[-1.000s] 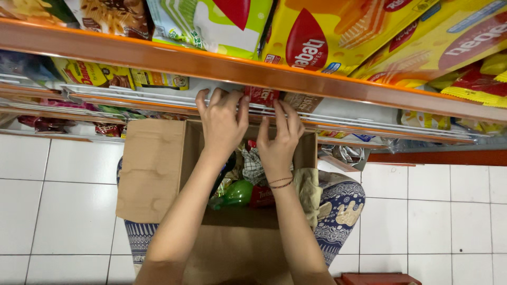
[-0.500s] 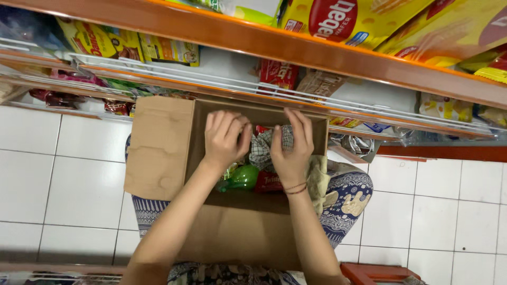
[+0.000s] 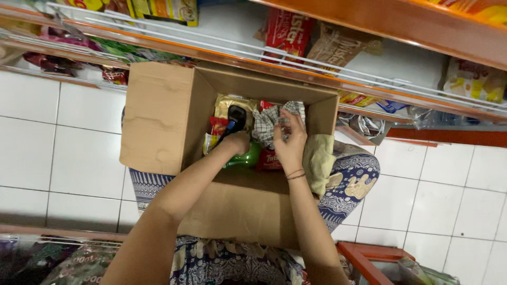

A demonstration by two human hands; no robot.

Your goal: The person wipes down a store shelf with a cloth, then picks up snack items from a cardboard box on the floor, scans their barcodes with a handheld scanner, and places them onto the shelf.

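While the fingers [image 3: 237, 138] of the left hand [image 3: 236, 143] are curled down among the goods in the open cardboard box [image 3: 158, 116], resting on a green packet [image 3: 244, 158] just below a dark-capped bottle [image 3: 236, 119], it cannot be told whether anything is truly gripped. The right hand [image 3: 289, 146] is spread half open, its fingertips [image 3: 279, 131] laid on a checked cloth [image 3: 270, 122] without closing on it. The cloth is judged soft, light and limp, best pinched at a bunched fold. The green packet looks glossy and crinkly, likely slippery and crushable, so it would be taken by an edge. The bottle seems stiffer and heavier, suited to a grasp round its neck. One box is counted, held on a lap in patterned fabric, with one cloth, one green packet, one bottle, one gold pouch [image 3: 228, 104] and at least two red packets [image 3: 268, 159]. Snack packets are seen on the wire-fronted shelf [image 3: 317, 58] above; white floor tiles [image 3: 63, 137] lie beside
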